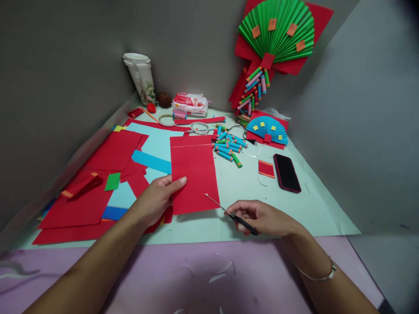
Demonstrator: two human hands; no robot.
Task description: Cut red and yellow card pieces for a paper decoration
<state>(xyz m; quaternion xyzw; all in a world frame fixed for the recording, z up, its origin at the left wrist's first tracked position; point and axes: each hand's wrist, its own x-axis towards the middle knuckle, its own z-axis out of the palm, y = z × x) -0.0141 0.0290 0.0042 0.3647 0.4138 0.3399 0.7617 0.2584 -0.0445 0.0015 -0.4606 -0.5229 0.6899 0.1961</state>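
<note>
Pinched by its left edge, a red sheet of paper (194, 170) is held up above the table in my left hand (162, 192), thumb on the front face. A pale line crosses the sheet near its top. My right hand (258, 218) grips black-handled scissors (242, 223), whose thin metal blades point up and left over the sheet's lower right corner. Whether the blades touch the paper I cannot tell. To the left, more red sheets (109, 152) lie in a loose pile with blue strips and a green piece (112, 182).
Small rolled paper tubes (229, 146) lie beyond the sheet, with tape rolls (199, 127) behind them. A phone (286, 173) rests at right. Along the wall stand a white cup (140, 78), a wipes pack (190, 104) and a green paper fan (278, 32); a blue fan (267, 130) sits nearer.
</note>
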